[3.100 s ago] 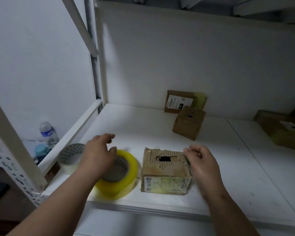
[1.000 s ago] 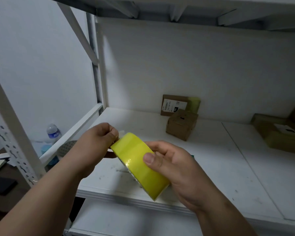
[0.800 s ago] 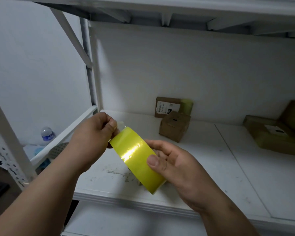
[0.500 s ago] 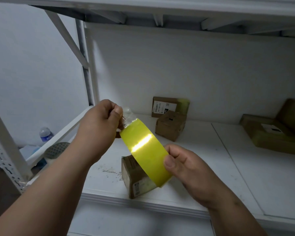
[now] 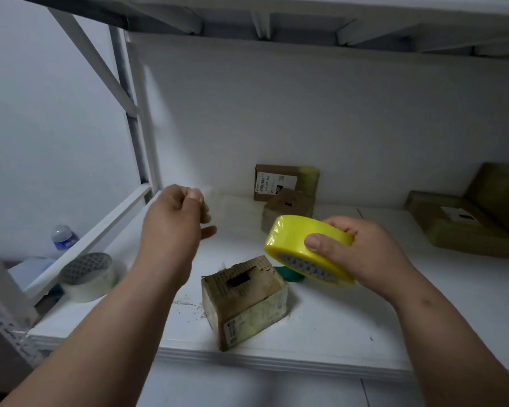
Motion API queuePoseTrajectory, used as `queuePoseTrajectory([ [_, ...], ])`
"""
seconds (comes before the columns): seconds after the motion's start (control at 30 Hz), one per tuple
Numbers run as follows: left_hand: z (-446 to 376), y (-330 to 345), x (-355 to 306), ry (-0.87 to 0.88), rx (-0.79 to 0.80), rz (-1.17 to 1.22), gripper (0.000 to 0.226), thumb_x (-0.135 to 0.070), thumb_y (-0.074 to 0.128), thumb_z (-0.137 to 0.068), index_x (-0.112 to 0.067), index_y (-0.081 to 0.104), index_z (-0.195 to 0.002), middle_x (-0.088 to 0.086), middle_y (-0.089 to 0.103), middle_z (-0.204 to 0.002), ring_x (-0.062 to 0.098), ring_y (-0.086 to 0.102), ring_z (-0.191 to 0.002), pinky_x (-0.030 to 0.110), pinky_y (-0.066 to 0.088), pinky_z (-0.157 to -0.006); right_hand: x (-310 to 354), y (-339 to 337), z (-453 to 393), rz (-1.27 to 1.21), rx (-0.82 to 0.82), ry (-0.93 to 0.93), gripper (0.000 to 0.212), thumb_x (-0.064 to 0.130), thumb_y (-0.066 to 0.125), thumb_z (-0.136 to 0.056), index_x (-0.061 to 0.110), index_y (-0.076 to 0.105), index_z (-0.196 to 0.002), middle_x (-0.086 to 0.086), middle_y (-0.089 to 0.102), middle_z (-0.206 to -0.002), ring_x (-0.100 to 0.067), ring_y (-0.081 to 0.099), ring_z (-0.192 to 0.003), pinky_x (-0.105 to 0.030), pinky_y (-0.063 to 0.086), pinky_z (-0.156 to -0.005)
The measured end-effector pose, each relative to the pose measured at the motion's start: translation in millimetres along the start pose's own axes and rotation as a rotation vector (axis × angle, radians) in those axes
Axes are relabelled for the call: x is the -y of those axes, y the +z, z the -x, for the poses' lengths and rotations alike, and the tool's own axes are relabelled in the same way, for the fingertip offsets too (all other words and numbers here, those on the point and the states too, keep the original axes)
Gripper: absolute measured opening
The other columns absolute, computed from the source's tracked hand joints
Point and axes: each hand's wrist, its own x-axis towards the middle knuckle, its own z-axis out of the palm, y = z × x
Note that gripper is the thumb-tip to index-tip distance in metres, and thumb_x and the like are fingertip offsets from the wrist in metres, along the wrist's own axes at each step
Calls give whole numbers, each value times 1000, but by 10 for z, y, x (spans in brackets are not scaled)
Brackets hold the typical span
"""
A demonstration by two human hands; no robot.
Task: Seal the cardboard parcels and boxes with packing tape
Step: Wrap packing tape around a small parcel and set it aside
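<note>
The left hand (image 5: 174, 224) has pulled away from the yellow tape roll (image 5: 307, 249), pinching a clear strip too faint to be sure of, while the right hand (image 5: 362, 254) grips the shiny round roll above the torn cardboard box (image 5: 244, 298), whose white label is too blurry to read.

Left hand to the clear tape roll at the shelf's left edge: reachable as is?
Probably yes. The left hand hovers up and right of the clear tape roll, which lies flat on the shelf with nothing between them. Whether it pinches a pulled tape end is unclear.
</note>
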Motion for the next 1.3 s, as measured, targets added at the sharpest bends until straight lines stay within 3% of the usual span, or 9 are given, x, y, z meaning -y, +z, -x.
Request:
queuePoseTrajectory([
  [0.13, 25, 17, 399, -163, -49, -8, 24, -16, 45, -102, -10, 55, -81, 8, 57, -81, 18, 54, -69, 39, 57, -75, -126, 64, -179, 135, -42, 54, 33, 65, 63, -61, 34, 66, -74, 12, 67, -71, 7, 60, -66, -9, 42, -50],
  [0.37, 177, -33, 629, -83, -147, -140, 21, -21, 48, -100, -13, 58, -83, -2, 64, -79, 22, 63, -70, 42, 54, -79, -347, 120, -396, 300, -41, -9, 65, 75, 51, -67, 13, 66, -73, -10, 60, -68, -17, 53, -63, -30, 38, -56],
  [0.5, 267, -9, 621, -71, -245, -146, 21, -24, 46, -101, -14, 56, -85, -2, 62, -81, 25, 64, -76, 40, 51, -73, -264, 15, -574, 284, 88, -63, 66, 78, 48, -65, 15, 63, -70, -4, 54, -58, -10, 51, -58, -34, 41, -59],
  [0.67, 338, -30, 564, -115, -351, -122, 17, -21, 47, -100, -14, 59, -89, -2, 62, -82, 17, 61, -73, 36, 50, -76, -188, -124, -809, 733, 328, -152, 54, 70, 55, -83, 17, 61, -75, 3, 56, -69, -11, 55, -70, -32, 44, -66],
  [0.8, 398, -71, 610, -211, -405, -113, 17, -17, 51, -98, -11, 60, -84, 1, 59, -75, 17, 53, -66, 36, 51, -76, -228, -135, -871, 416, 474, -141, 35, 42, 59, -92, 17, 55, -69, 3, 54, -71, -18, 54, -75, -34, 40, -68],
  [0.87, 443, -122, 673, -263, -423, -143, 19, -16, 53, -96, -7, 60, -80, 2, 55, -67, 19, 50, -62, 36, 49, -73, -234, -118, -903, 438, 553, -160, 24, 35, 62, -91, 19, 58, -74, 4, 56, -76, -17, 54, -79, -33, 40, -68],
  [0.97, 540, -126, 783, -301, -418, -204, 22, -18, 54, -96, -4, 62, -82, 2, 58, -67, 20, 50, -62, 39, 51, -76, -302, -64, -978, 570, 587, -190, 26, 41, 67, -87, 17, 59, -81, 0, 60, -83, -18, 55, -81, -34, 41, -68],
  [1.1, 589, -82, 863, -330, -441, -237, 23, -20, 54, -97, -5, 63, -81, 4, 64, -76, 23, 53, -70, 45, 53, -86, -413, 0, -1046, 598, 632, -170, 38, 54, 67, -82, 18, 55, -72, -2, 58, -79, -20, 54, -77, -36, 42, -68],
  [1.3, 588, -61, 917, -321, -454, -261, 24, -18, 54, -97, -6, 63, -79, 2, 62, -74, 23, 54, -71, 38, 50, -77, -484, 64, -1055, 579, 655, -149, 34, 43, 64, -87, 18, 50, -68, 0, 52, -74, -17, 48, -70, -32, 34, -62],
])
